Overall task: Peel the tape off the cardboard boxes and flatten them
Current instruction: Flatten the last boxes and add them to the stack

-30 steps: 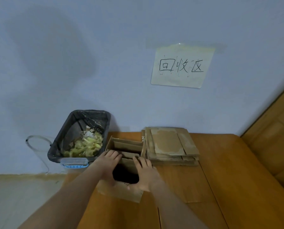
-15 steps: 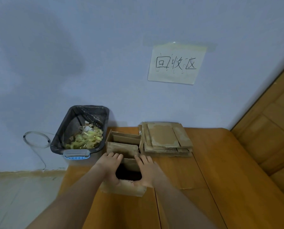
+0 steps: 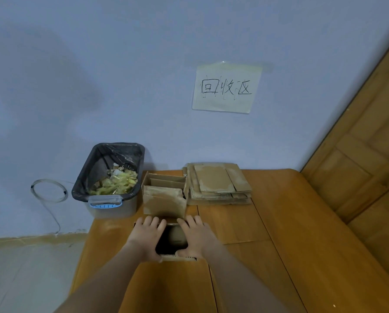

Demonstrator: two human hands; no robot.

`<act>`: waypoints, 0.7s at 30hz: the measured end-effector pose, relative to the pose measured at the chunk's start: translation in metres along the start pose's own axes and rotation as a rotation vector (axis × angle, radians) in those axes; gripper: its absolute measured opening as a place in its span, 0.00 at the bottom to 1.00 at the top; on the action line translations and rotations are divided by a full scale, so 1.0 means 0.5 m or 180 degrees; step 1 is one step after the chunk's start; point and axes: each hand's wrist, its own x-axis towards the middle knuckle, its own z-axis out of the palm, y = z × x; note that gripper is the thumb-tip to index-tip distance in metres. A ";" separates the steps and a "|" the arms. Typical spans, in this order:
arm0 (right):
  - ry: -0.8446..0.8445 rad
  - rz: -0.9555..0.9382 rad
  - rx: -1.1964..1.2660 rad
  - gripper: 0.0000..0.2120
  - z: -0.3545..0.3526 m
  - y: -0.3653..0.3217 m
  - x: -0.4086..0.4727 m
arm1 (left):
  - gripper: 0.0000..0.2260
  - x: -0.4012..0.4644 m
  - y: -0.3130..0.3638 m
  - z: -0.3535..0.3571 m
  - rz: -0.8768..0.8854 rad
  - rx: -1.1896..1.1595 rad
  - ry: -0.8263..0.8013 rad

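Two open brown cardboard boxes (image 3: 164, 197) (image 3: 173, 240) left of one stack of flattened brown cardboard (image 3: 218, 186); one black-lined bin (image 3: 112, 177) farther left; one paper sign (image 3: 226, 88) above; two hands (image 3: 147, 238) (image 3: 197, 237).

Nearest is an open brown box (image 3: 171, 241) on the table, mouth up, dark inside, its side rims under two hands. Just beyond stands a second open box (image 3: 164, 195), flaps up, its near wall creased and scuffed. To its right, touching it, a stack (image 3: 218, 185) of flattened cartons lies against the far wall, pale torn patches on top.
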 end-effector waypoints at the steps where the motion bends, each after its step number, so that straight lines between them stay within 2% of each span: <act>1: 0.0001 0.0003 0.0039 0.42 -0.001 -0.005 -0.005 | 0.47 -0.008 0.005 0.001 0.0011 0.0015 -0.0019; 9: -0.0096 -0.0012 0.0163 0.25 0.005 -0.040 -0.049 | 0.44 -0.065 0.033 0.010 0.0168 0.0065 -0.0171; 13: -0.0231 -0.0013 0.0069 0.21 0.018 -0.057 -0.071 | 0.35 -0.084 0.042 0.013 0.0196 -0.0305 -0.0426; 16: -0.0512 -0.0110 0.0004 0.25 0.038 -0.071 -0.087 | 0.32 -0.094 0.051 0.023 0.0226 -0.0579 -0.0652; 21: -0.0962 -0.0090 0.0308 0.38 0.075 -0.086 -0.112 | 0.42 -0.130 0.071 0.059 0.0382 -0.0698 -0.0965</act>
